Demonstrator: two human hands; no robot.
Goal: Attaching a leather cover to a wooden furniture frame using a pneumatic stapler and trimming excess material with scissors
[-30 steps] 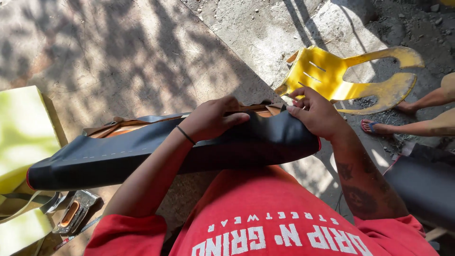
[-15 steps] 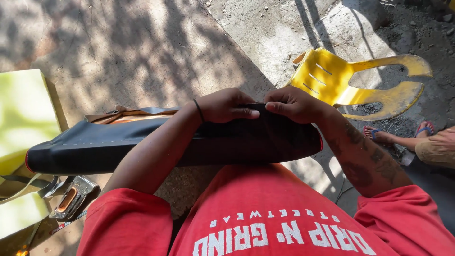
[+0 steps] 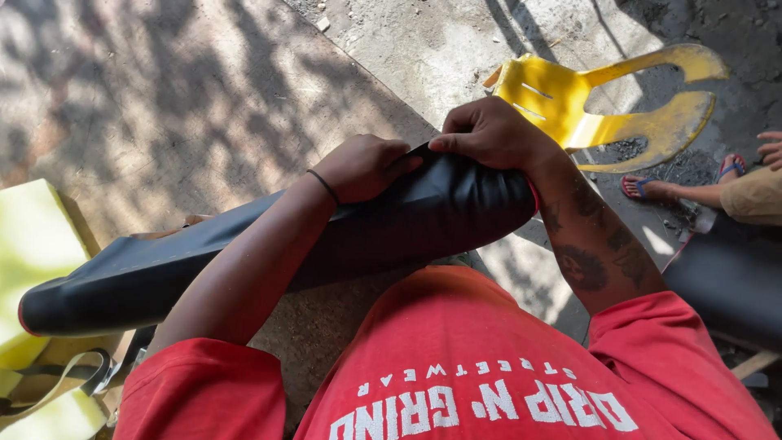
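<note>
A long black vinyl-covered seat (image 3: 244, 253) lies across my lap, running from lower left to upper right. My left hand (image 3: 362, 167) rests on its top edge near the right end, fingers curled over the cover. My right hand (image 3: 489, 132) grips the same edge just to the right, pinching and pulling the black cover over the seat's end. The two hands nearly touch. A thin black band sits on my left wrist. The underside of the seat is hidden.
A broken yellow plastic chair (image 3: 603, 106) lies on the concrete beyond my hands. Another person's foot in a sandal (image 3: 652, 189) and a hand show at the right edge. A second black seat (image 3: 733, 285) sits at lower right. Yellow foam (image 3: 32, 244) and a strap lie at left.
The seat has tilted lower on the left. Both hands have come together at the seat's right end, and the wooden edge seen behind it is now mostly covered.
</note>
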